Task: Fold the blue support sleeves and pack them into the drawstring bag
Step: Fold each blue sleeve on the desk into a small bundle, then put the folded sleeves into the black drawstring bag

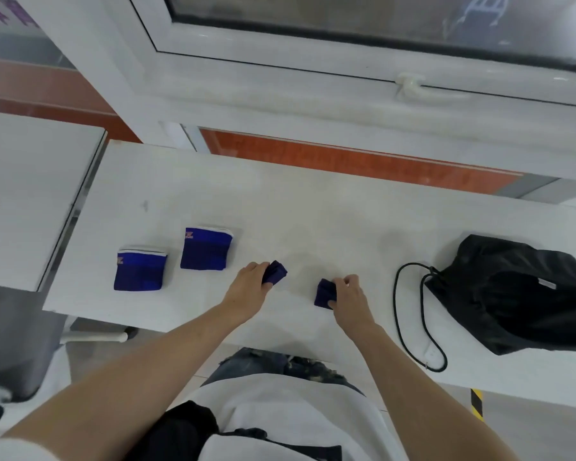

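Two flat blue support sleeves lie on the white table [313, 207]: one at the left [139, 270], another just right of it and farther back [205, 249]. My left hand [248, 281] grips a small folded blue sleeve [275, 271] near the table's middle. My right hand [350, 293] pinches a second folded blue sleeve [324, 293] that rests on the table. The black drawstring bag [516, 294] lies crumpled at the right, its black cord [409, 314] looping toward the front edge.
A second white table [27, 194] stands to the left with a gap between. A window frame and sill [313, 94] run behind the table. A chair base [0, 404] shows at the lower left.
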The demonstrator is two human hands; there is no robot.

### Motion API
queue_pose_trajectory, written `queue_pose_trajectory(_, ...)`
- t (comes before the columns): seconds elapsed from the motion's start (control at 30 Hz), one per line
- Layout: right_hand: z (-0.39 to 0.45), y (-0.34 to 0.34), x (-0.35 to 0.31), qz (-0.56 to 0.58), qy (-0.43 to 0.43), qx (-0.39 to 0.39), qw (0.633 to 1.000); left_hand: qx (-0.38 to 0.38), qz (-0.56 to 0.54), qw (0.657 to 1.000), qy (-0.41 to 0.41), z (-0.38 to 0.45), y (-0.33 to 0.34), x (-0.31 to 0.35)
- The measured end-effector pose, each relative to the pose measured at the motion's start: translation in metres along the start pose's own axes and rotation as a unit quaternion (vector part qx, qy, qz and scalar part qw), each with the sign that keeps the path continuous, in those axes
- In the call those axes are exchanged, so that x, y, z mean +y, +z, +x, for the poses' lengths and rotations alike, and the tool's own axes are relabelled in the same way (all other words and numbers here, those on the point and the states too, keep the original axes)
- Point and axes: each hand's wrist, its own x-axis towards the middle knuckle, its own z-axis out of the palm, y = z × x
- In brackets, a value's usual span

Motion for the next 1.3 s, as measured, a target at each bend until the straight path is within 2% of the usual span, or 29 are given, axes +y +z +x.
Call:
queue_pose_trajectory(0.13,-0.002,-0.005,-0.006,0.071,0.01,-0.012,0.997,-0.021,-0.045,0.999,-0.003,0.001,-0.01,0.001)
queue_pose_trajectory(0.2,-0.011,-0.014,-0.01,0.124,0.026,0.01,0.992,-0.032,-0.079,0.996,-0.003,0.001,-0.013,0.008)
queue_pose_trajectory(0.4,-0.065,-0.061,-0.004,0.236,0.088,0.144,0.957,-0.058,-0.169,0.983,0.027,0.004,-0.008,0.058)
queue_pose_trajectory(0.53,-0.102,-0.096,0.016,0.224,0.08,0.241,0.941,-0.076,-0.196,0.975,0.071,0.006,-0.004,0.114)
queue_pose_trajectory(0.7,-0.126,-0.14,0.075,0.264,0.077,0.314,0.909,-0.076,-0.186,0.971,0.131,0.009,0.009,0.194)
queue_pose_trajectory(0.87,-0.137,-0.189,0.176,0.226,0.036,0.293,0.928,-0.064,-0.177,0.961,0.203,0.004,0.054,0.297)
queue_pose_trajectory(1.03,-0.149,-0.227,0.279,0.217,0.047,0.275,0.935,-0.046,-0.133,0.962,0.232,-0.006,0.118,0.385)
queue_pose_trajectory(1.17,-0.147,-0.24,0.342,0.173,0.032,0.234,0.956,-0.053,-0.103,0.97,0.213,-0.001,0.163,0.423)
queue_pose_trajectory(1.3,-0.13,-0.24,0.379,0.126,-0.016,0.187,0.974,-0.055,-0.028,0.977,0.202,0.014,0.195,0.436)
